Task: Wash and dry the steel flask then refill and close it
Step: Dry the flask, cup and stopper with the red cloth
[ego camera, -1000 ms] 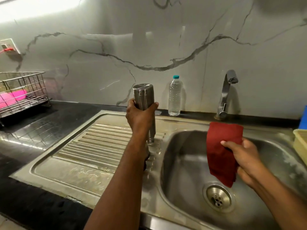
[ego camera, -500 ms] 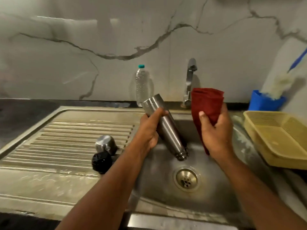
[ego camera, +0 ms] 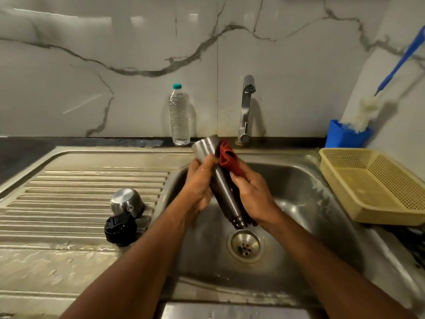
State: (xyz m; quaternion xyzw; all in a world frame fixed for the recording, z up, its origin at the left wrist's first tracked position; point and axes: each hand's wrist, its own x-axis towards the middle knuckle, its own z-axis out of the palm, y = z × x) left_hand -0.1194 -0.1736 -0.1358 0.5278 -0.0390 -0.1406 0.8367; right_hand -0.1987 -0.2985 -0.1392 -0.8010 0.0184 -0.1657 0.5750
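The steel flask (ego camera: 224, 187) is held upside down and tilted over the sink basin (ego camera: 299, 194), its open mouth pointing toward the drain (ego camera: 245, 245). My left hand (ego camera: 199, 188) grips its body from the left. My right hand (ego camera: 254, 195) holds a red cloth (ego camera: 228, 161) wrapped against the flask's right side. The flask's steel cup (ego camera: 125, 201) and black stopper (ego camera: 119, 229) lie on the ribbed drainboard (ego camera: 80, 199) to the left. A clear plastic water bottle (ego camera: 179, 116) with a teal cap stands at the wall.
The tap (ego camera: 246, 109) rises behind the basin, with no water running. A yellow plastic basket (ego camera: 377, 183) sits at the sink's right edge. Behind it a blue holder (ego camera: 345, 134) carries a bottle brush (ego camera: 372, 107). The drainboard is wet near the front.
My right hand brought the red cloth against the flask and wrapped it around its side. The flask stays tilted mouth-down in my left hand over the basin.
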